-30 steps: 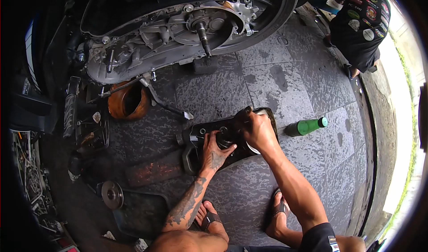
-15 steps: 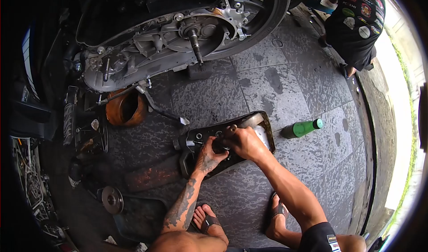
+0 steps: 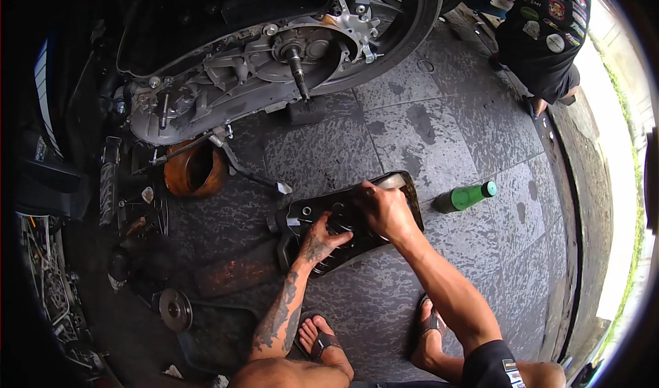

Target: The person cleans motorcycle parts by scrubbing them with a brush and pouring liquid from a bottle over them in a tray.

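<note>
A dark shallow tray [image 3: 292,251] lies on the floor in front of me with metal parts in it. Inside it, my left hand [image 3: 321,242] curls its thumb and fingers around a dark round part [image 3: 341,222]. My right hand [image 3: 388,213] is closed above the tray's right half, just right of that part. Its fingers point down and away from me, and whatever they grip is dark and too hidden to name. A pale metal piece [image 3: 392,182] shows at the tray's far right corner.
A motorcycle's bared engine casing [image 3: 199,107] stands ahead, with its rear wheel [image 3: 419,38]. A green bottle [image 3: 470,197] is right of the tray. Left are a rusty round can [image 3: 194,172] and a metal disc [image 3: 175,310]. Another person [image 3: 542,38] is at the upper right.
My right hand has shifted slightly right, away from the dark round part it was over. My left hand stays in nearly the same place around the part.
</note>
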### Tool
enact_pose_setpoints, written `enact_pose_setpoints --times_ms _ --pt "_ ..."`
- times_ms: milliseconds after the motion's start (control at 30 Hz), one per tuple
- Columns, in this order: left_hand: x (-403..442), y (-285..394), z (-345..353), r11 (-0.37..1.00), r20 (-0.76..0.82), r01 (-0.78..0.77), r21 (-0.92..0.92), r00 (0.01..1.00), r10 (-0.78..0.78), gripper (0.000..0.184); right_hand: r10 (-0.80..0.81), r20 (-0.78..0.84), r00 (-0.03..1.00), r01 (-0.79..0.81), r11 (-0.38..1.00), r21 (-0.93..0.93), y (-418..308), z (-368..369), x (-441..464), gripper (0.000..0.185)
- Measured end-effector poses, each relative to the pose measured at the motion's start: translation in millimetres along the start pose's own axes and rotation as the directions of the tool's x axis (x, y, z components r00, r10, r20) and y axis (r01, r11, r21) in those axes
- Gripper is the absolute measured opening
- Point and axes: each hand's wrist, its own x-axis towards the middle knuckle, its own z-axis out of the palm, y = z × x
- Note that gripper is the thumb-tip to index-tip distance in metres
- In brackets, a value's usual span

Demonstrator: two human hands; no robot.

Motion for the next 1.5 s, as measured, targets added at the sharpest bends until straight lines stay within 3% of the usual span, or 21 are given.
enact_pose_setpoints --times_ms 33,133,200,233,333,400,567,700,767,867,933,1000,1033,1100,1133,1233,1267,1300,1333,1400,1500 --pt "-0.6 -12.2 3.8 1.0 -0.001 0.011 0.002 1.0 -0.011 0.07 -0.044 0.03 0.999 0.043 0.999 0.01 2.1 -2.9 1.8 0.013" --pt "11.5 -33.8 11.4 0.985 -0.16 -0.171 -0.033 0.973 0.164 0.075 -0.111 0.149 0.983 0.113 0.994 -0.007 -12.3 -10.4 -2.3 0.014" --pt "6.2 -21.2 10.1 0.965 -0.054 -0.136 -0.225 0.99 0.127 0.074 -0.135 0.167 0.977 0.13 0.991 0.043 -4.1 -3.0 -4.9 0.015" --pt "1.5 -13.2 9.8 0.949 -0.025 -0.111 -0.294 0.994 0.108 0.062 -0.126 0.143 0.982 0.122 0.992 0.032 7.5 7.1 -4.2 0.014" --pt "3.3 -9.6 -1.4 0.994 -0.009 -0.019 -0.107 1.0 0.019 0.05 -0.072 0.1 0.992 0.073 0.997 -0.006 3.4 13.8 -4.7 0.013" --pt "-6.4 1.6 -5.9 0.979 0.027 0.044 -0.199 0.999 -0.039 0.05 -0.006 -0.035 0.999 0.005 0.999 -0.036 -17.8 0.2 -5.3 0.013" --pt "-8.9 3.8 -1.7 0.923 0.055 0.034 -0.384 0.998 -0.013 0.053 -0.156 0.124 0.98 0.154 0.988 0.025 -5.0 -0.6 -8.4 0.017" --pt "0.3 -0.8 -7.1 0.973 0.068 -0.044 -0.224 0.996 0.061 0.047 -0.049 0.053 0.997 0.051 0.998 -0.042 -7.9 -0.5 -6.1 0.013" --pt "-0.2 -0.5 -6.6 0.989 0.082 -0.13 -0.069 0.987 0.135 0.055 -0.035 -0.002 0.999 0.035 0.999 0.009 -11.3 -4.4 -6.0 0.015" --pt "-10.5 11.8 -5.8 0.987 0.205 -0.077 -0.142 0.973 0.105 0.055 -0.065 -0.032 0.997 0.066 0.997 0.041 -4.4 -10.2 -6.1 0.017" --pt "-8.4 9.5 -7.6 0.984 0.211 -0.062 -0.168 0.973 0.098 0.055 -0.118 0.061 0.991 0.118 0.993 0.007 -6.6 -11.1 -9.7 0.016" --pt "-6.8 2.3 -8.9 0.998 0.219 -0.004 -0.057 0.976 0.017 0.052 -0.052 0.082 0.995 0.052 0.999 -0.001 -8.9 -15.1 -9.9 0.017" --pt "-7.0 -1.2 -8.7 0.998 0.216 -0.002 -0.056 0.976 0.014 0.052 -0.013 0.04 0.999 0.01 0.997 0.07 -5.9 -18.8 -8.0 0.017" --pt "-10.4 -2.4 -6.7 0.97 0.036 0.015 -0.243 0.999 -0.006 0.048 0.098 0.051 0.994 -0.105 0.98 0.167 -7.6 -28.7 -7.3 0.018" --pt "2.2 -27.1 -7.9 0.933 0.086 -0.01 -0.359 0.995 0.044 0.042 0.101 0.054 0.993 -0.109 0.98 0.168 -7.2 -26.6 -9.4 0.018" --pt "12.5 -37.2 3.1 0.939 -0.026 -0.123 -0.322 0.992 0.121 0.046 -0.135 0.197 0.971 0.124 0.99 0.065 5.2 -7.7 -15.4 0.019" --pt "5.6 -17.0 4.1 0.955 -0.068 -0.016 -0.296 0.998 -0.004 0.053 -0.123 0.297 0.947 0.106 0.992 0.074 -4.2 -8.9 -14.9 0.018" --pt "2.8 -5.1 4.1 0.957 -0.116 0.096 -0.273 0.984 -0.132 0.061 -0.127 0.258 0.958 0.119 0.992 0.048 -3.6 -3.0 -14.2 0.016" --pt "9.9 -12.5 3.1 0.957 -0.119 0.102 -0.27 0.983 -0.138 0.061 -0.13 0.224 0.966 0.128 0.991 0.026 -2.5 4.1 -14.8 0.015" --pt "28.9 -27.2 -0.1 0.886 -0.089 0.343 -0.313 0.918 -0.387 0.078 -0.127 0.087 0.988 0.127 0.992 0.001 -10.0 2.4 -13.4 0.012" --pt "36.7 -43.3 0.5 0.915 -0.135 0.339 -0.22 0.918 -0.373 0.085 -0.087 0.032 0.996 0.085 0.996 0.04 -15.2 -12.0 -12.9 0.012"
